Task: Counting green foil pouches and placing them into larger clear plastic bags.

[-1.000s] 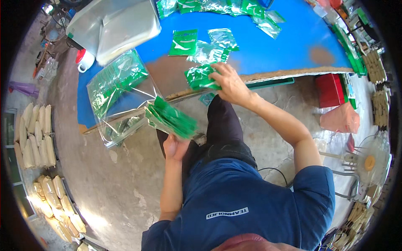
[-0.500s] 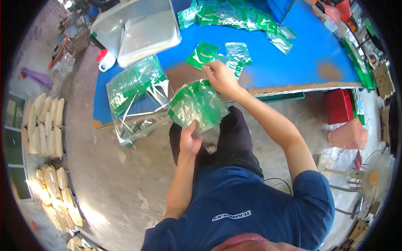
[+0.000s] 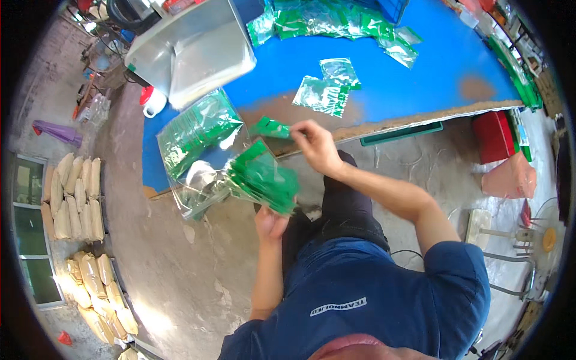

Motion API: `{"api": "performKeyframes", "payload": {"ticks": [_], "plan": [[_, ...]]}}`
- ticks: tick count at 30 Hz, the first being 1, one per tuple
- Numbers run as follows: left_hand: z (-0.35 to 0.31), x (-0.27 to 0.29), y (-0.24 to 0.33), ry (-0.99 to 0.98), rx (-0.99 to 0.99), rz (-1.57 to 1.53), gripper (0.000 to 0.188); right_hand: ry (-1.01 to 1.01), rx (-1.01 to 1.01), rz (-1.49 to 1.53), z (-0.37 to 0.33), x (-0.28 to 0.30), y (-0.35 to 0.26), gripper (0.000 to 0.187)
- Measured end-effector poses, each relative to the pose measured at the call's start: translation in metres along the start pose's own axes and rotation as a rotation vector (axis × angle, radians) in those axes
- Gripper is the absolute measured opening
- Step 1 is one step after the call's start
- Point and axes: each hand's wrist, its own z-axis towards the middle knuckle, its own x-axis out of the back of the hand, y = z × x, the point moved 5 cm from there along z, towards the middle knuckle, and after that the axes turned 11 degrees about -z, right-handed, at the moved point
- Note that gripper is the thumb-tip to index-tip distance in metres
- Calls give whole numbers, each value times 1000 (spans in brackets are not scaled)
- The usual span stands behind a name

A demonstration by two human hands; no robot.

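My left hand is closed on a fanned stack of green and clear plastic packets, held in front of the table edge. A single green packet hangs from the pinched fingers of my right hand, just above that stack and blurred by motion. Left of the stack, a large clear bag full of similar green packets lies over the table's edge. Two loose packets, one partly overlapping another, rest on the blue table beyond my right hand.
At the back of the blue table lies a heap of green packets beside a blue crate. A metallic-looking open bin and a white mug stand left. Below right are a red container and a fan.
My right hand has picked the green packet off the table and brought it down and left toward the stack. The stack in my left hand has tilted and moved slightly lower.
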Motion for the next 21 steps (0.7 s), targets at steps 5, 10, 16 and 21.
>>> {"api": "performKeyframes", "payload": {"ticks": [5, 10, 16, 21], "plan": [[44, -18, -26, 7, -38, 1, 61, -16, -591, 796, -29, -2, 16, 16], [54, 5, -19, 184, -151, 48, 48, 295, 167, -799, 39, 44, -8, 37], [34, 8, -3, 145, -176, 176, 54, 104, 472, -896, 37, 15, 14, 40], [39, -9, -3, 228, -180, 412, 60, 21, 279, -512, 61, 38, 6, 38]]}}
